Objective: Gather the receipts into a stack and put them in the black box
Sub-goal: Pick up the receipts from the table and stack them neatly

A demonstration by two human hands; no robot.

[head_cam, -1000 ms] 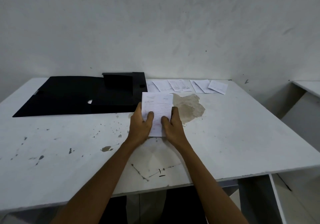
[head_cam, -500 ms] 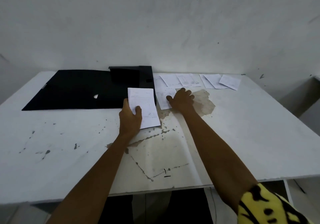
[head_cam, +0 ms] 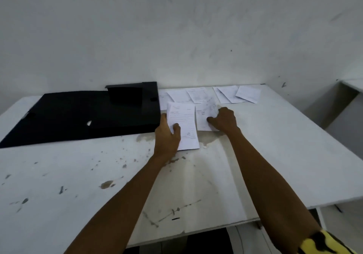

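Receipts scattered over a large white table, stained and chipped, set against a pale wall. One black box at back left, opened out flat, its far right corner panel standing upright, a small pale hole near the middle. Touching or nearly touching the left hand's stack at its right edge.

Two bare forearms reaching forward from the near edge, both nearly straight; a yellow-and-black patterned sleeve at the lower right corner.

One held stack of receipts just right of the box, printed side up, pinched in the left hand: thumb across the face, fingers curled behind the left edge, lower half of the stack over the tabletop. Sheet count within the stack impossible to tell.

One loose receipt just beside that stack, flat on the table, pinned under the right hand; palm down, fingers bent and pressing, thumb pointing left across the paper. Whether gripped or only pressed, impossible to tell.

Back row of receipts along the far edge: about five or six sheets, some overlapping and blurred, so exact count uncertain. Rightmost receipt tilted, overlapping its neighbour.
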